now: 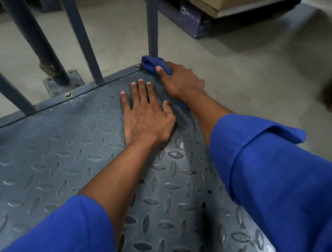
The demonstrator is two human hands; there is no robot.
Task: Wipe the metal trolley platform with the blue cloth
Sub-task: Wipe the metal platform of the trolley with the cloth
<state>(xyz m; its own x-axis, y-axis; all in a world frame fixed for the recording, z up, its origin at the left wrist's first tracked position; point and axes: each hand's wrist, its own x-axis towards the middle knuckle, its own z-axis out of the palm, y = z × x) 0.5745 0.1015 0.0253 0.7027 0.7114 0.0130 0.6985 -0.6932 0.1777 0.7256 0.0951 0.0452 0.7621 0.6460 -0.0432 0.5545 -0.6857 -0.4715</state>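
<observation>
My right hand (pixel 178 80), fingers curled tight, grips the bunched blue fabric cloth (pixel 152 64) at the corner.
The grey diamond-tread metal trolley platform (pixel 39 158) fills six to twelve o'clock; my left hand (pixel 147 115) lies flat on it, fingers straight, holding nothing, probably bracing me; the cloth sits at one o'clock against the grey steel upright's (pixel 152 22) foot.

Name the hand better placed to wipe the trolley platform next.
Right. The right hand grips the blue cloth at the far corner of the platform; the left hand lies flat on it, holding nothing.
</observation>
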